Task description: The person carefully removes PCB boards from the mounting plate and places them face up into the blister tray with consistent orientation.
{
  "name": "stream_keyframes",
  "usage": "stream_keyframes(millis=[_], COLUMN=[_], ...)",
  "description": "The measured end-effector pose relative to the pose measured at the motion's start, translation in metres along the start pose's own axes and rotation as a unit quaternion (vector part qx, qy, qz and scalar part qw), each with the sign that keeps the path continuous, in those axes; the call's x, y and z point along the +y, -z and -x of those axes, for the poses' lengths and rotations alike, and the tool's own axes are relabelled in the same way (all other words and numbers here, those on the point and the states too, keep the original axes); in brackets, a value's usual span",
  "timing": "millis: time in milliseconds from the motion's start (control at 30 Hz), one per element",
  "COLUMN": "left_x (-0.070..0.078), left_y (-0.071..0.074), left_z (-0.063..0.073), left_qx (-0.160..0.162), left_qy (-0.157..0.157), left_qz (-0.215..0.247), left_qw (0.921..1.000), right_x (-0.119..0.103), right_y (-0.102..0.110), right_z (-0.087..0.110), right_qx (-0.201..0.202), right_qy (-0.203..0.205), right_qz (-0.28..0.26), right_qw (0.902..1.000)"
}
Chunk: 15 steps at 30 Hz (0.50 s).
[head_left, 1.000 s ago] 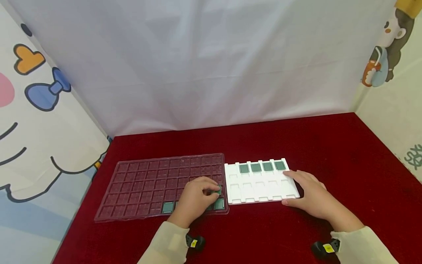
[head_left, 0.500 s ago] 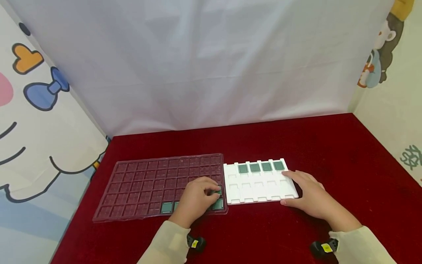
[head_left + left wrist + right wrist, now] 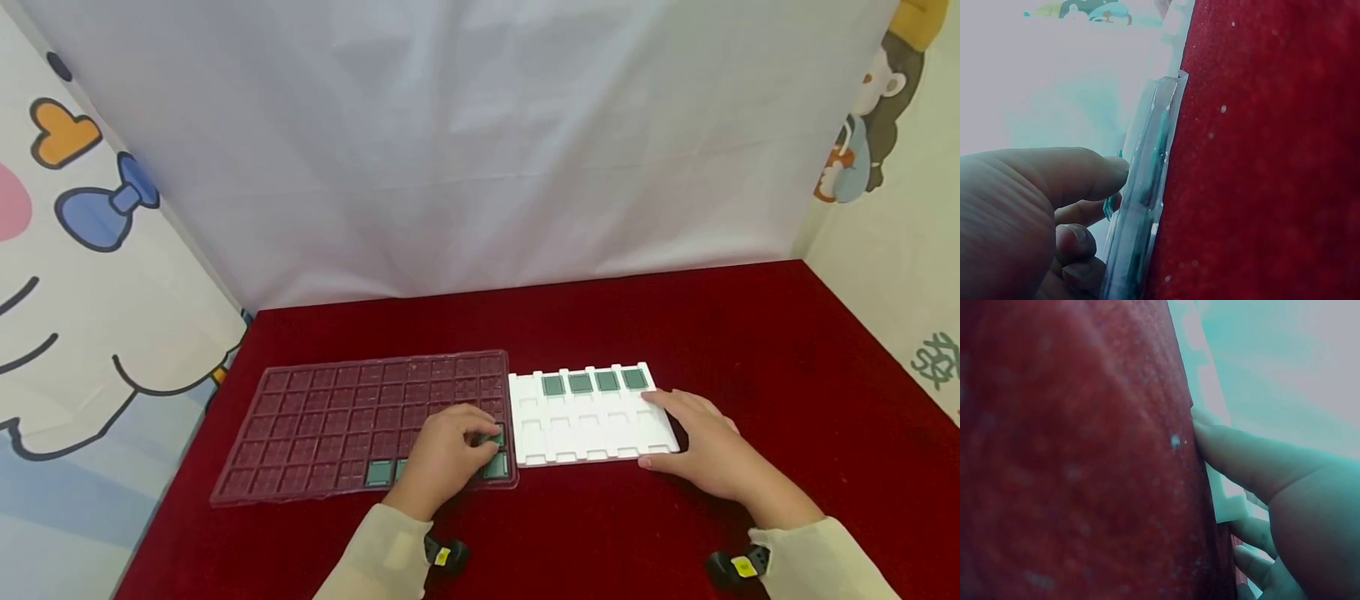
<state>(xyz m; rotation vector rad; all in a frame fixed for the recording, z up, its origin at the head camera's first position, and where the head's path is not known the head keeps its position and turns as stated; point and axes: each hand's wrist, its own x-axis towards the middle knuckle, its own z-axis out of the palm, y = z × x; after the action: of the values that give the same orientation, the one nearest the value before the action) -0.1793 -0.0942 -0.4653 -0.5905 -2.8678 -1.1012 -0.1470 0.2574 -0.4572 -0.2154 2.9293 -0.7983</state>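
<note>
In the head view my left hand (image 3: 445, 454) reaches over the right end of the clear plastic compartment tray (image 3: 330, 417). Its thumb and fingertips pinch a small green square chip (image 3: 1110, 205), which stands tilted on edge in the left wrist view. Other green chips (image 3: 379, 472) lie in the tray's front row, partly hidden by this hand. Along its right end, the white slotted tray (image 3: 592, 425) is held by my right hand (image 3: 705, 442). The right thumb touches its front edge and the index finger its right side. Several green chips (image 3: 581, 382) fill slots in its back row.
The two trays lie side by side on a red cloth-covered table (image 3: 600, 533). A white curtain (image 3: 480, 150) hangs behind the table. Printed cartoon panels (image 3: 97, 275) stand at the left and right.
Both hands keep practically the same places and holds on the chip and the white tray. Only the head view has shifted slightly.
</note>
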Motion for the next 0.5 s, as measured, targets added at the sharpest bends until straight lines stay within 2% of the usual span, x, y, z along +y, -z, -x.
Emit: stream_keyframes(millis=[500], left_x=[0.0012], left_y=[0.0003], left_z=[0.0002], left_qx=[0.001], left_qy=[0.005], left_qz=[0.007], left_qw=[1.0000], right_x=[0.0000], right_y=[0.0005], right_z=[0.0004], right_qx=[0.000], right_qy=[0.003], right_qz=[0.002], right_qw=[1.0000])
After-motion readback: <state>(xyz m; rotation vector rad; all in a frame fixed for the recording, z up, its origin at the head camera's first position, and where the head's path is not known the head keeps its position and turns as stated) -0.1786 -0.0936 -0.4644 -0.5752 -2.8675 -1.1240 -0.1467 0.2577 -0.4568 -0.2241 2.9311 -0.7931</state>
